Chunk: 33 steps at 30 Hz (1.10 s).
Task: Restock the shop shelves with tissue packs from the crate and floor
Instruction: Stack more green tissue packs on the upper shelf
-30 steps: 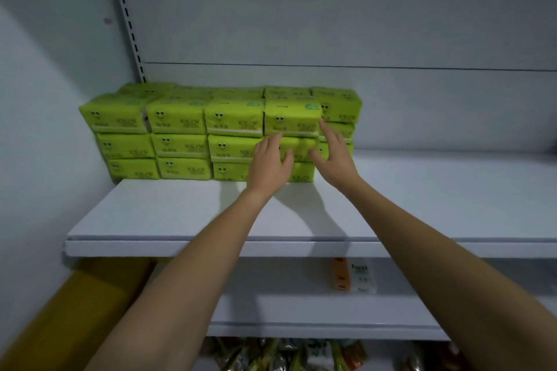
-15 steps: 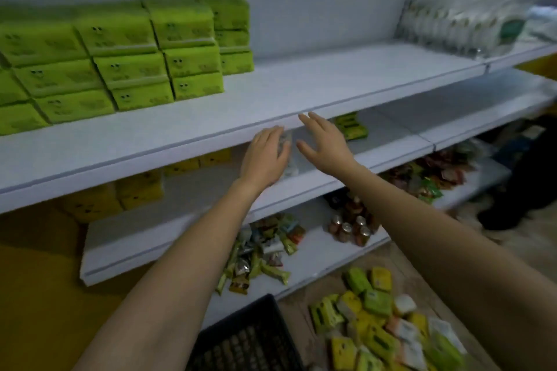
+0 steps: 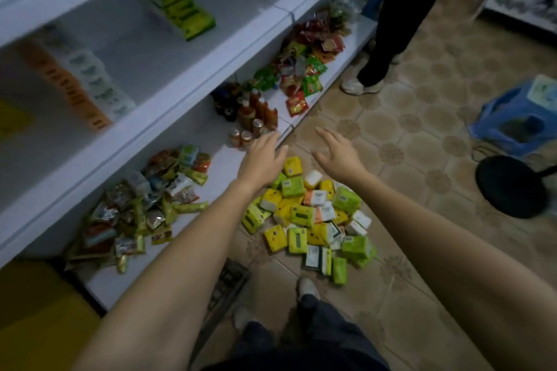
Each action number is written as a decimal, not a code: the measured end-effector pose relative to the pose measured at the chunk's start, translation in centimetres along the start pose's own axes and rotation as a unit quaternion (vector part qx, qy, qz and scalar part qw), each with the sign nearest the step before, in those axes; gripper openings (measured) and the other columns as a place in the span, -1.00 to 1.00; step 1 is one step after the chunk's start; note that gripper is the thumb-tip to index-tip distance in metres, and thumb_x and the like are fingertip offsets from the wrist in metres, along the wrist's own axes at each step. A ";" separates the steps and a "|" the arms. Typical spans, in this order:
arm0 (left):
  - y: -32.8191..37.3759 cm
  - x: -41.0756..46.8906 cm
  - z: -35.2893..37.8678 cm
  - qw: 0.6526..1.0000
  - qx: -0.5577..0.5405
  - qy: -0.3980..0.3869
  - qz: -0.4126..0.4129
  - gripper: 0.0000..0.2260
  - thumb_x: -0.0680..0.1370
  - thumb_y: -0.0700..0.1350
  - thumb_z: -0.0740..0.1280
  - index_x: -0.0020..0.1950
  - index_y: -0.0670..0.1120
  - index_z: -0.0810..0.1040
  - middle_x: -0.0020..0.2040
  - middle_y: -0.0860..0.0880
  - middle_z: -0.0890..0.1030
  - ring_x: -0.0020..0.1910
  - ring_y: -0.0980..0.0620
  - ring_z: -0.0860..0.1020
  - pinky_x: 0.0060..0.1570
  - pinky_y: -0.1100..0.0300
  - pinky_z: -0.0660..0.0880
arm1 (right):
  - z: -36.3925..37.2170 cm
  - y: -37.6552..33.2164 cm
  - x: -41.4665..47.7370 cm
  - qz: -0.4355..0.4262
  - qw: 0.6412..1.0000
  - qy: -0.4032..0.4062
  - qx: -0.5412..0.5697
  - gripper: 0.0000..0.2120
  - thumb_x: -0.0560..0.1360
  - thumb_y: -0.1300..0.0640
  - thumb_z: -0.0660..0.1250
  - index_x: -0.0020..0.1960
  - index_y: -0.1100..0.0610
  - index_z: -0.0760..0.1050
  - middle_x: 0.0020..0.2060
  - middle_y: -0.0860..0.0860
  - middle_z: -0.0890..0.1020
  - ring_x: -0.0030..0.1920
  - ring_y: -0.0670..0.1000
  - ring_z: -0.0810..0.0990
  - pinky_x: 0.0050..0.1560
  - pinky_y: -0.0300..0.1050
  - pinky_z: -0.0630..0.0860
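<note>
Above floor packs [image 3: 310, 214] now, 2 hands [image 3: 260, 156] [image 3: 337, 153]

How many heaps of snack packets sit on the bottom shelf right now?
2. The near heap lies closest to the camera; the far heap lies beyond the bottles. The shelf above may hide more.

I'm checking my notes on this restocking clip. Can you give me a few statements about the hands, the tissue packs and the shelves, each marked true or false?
1. The left hand and right hand hold nothing. True.
2. The tissue packs lie heaped on the floor. True.
3. The right hand grips a green pack. False: it hovers open above the heap.
4. The bottles stand on the floor. False: they stand on the bottom shelf.
5. A second person stands by the shelves. True.
</note>
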<state>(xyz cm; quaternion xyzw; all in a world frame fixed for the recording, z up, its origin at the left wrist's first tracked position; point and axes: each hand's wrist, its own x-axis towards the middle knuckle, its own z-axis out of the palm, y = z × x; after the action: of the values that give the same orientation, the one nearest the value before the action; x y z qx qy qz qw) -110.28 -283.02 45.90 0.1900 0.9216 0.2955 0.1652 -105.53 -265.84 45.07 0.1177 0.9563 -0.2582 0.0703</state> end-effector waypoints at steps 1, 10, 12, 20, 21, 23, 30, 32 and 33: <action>0.6 0.6 1.8 1.000 -0.004 -0.017 -0.006 -0.56 0.64 0.00 0.06 0.50 -0.10 0.18 0.49 -0.07 0.22 0.47 -0.04 0.16 0.41 0.09 0.14 | 0.4 2.4 -0.2 0.020 1.000 -0.012 0.003 -0.48 0.59 -0.02 0.15 0.50 0.04 0.12 0.49 0.07 0.18 0.48 0.10 0.14 0.42 -0.01 0.13; -0.2 4.7 24.3 0.978 -0.015 -0.193 -0.077 -0.57 0.64 -0.03 0.10 0.47 -0.15 0.22 0.41 -0.18 0.31 0.40 -0.14 0.27 0.32 0.09 0.20 | 12.3 21.9 -3.4 0.231 0.961 -0.094 0.116 -0.52 0.57 0.07 0.21 0.45 0.13 0.24 0.39 0.15 0.35 0.39 0.14 0.31 0.32 -0.02 0.26; -2.6 4.8 31.0 0.969 -0.017 -0.236 -0.076 -0.55 0.63 0.01 0.10 0.47 -0.15 0.23 0.40 -0.19 0.33 0.40 -0.14 0.29 0.32 0.08 0.22 | 17.7 26.2 -4.6 0.279 0.945 -0.115 0.122 -0.53 0.57 0.09 0.22 0.43 0.17 0.26 0.38 0.15 0.38 0.38 0.13 0.33 0.29 -0.11 0.23; -15.3 6.6 57.6 0.902 0.029 -0.429 -0.043 -0.54 0.64 -0.02 0.08 0.51 -0.15 0.13 0.47 -0.18 0.22 0.45 -0.12 0.20 0.36 0.04 0.20 | 40.9 42.5 -7.9 0.423 0.873 -0.150 0.192 -0.53 0.59 0.09 0.17 0.47 0.12 0.19 0.42 0.09 0.31 0.40 0.10 0.29 0.30 -0.11 0.24; -16.6 6.8 60.3 0.894 0.037 -0.445 -0.035 -0.54 0.65 -0.02 0.08 0.51 -0.14 0.12 0.48 -0.17 0.21 0.45 -0.12 0.19 0.37 0.03 0.19 | 43.5 44.1 -8.1 0.443 0.861 -0.143 0.206 -0.53 0.59 0.08 0.16 0.47 0.13 0.18 0.44 0.09 0.29 0.41 0.09 0.28 0.30 -0.13 0.22; -18.7 7.4 65.1 0.886 0.074 -0.458 0.003 -0.54 0.65 -0.03 0.07 0.51 -0.13 0.11 0.47 -0.16 0.22 0.45 -0.13 0.18 0.38 0.04 0.13 | 48.1 47.1 -8.3 0.482 0.834 -0.120 0.241 -0.52 0.60 0.07 0.14 0.48 0.14 0.16 0.45 0.09 0.25 0.42 0.08 0.25 0.30 -0.18 0.19; -21.4 9.6 75.0 0.847 0.245 -0.441 0.169 -0.48 0.58 0.07 0.08 0.51 -0.06 0.10 0.43 -0.14 0.31 0.39 -0.20 0.19 0.33 -0.01 0.18 | 57.9 50.6 -9.7 0.611 0.678 -0.011 0.408 -0.50 0.61 0.01 0.12 0.48 0.14 0.13 0.38 0.10 0.35 0.33 0.09 0.37 0.06 -0.25 0.29; -21.6 9.7 76.2 0.834 0.245 -0.474 0.143 -0.47 0.58 0.03 0.14 0.51 -0.07 0.08 0.39 -0.17 0.35 0.39 -0.20 0.16 0.33 0.00 0.17 | 59.0 50.2 -9.5 0.622 0.640 0.021 0.451 -0.52 0.59 0.01 0.16 0.46 0.12 0.18 0.35 0.08 0.40 0.29 0.11 0.41 0.13 -0.16 0.35; -21.6 9.6 76.5 0.831 0.241 -0.482 0.138 -0.44 0.57 0.03 0.14 0.52 -0.09 0.08 0.39 -0.19 0.34 0.40 -0.20 0.16 0.35 0.01 0.15 | 59.4 50.0 -9.4 0.625 0.621 0.040 0.471 -0.54 0.58 0.00 0.17 0.44 0.10 0.22 0.33 0.09 0.42 0.26 0.12 0.44 0.17 -0.07 0.40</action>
<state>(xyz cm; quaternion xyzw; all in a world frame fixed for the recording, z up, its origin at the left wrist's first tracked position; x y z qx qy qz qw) -92.27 -258.15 -28.08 0.4671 0.7312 -0.0458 0.4950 -79.08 -255.97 -27.83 0.7144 0.4016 -0.5621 0.1113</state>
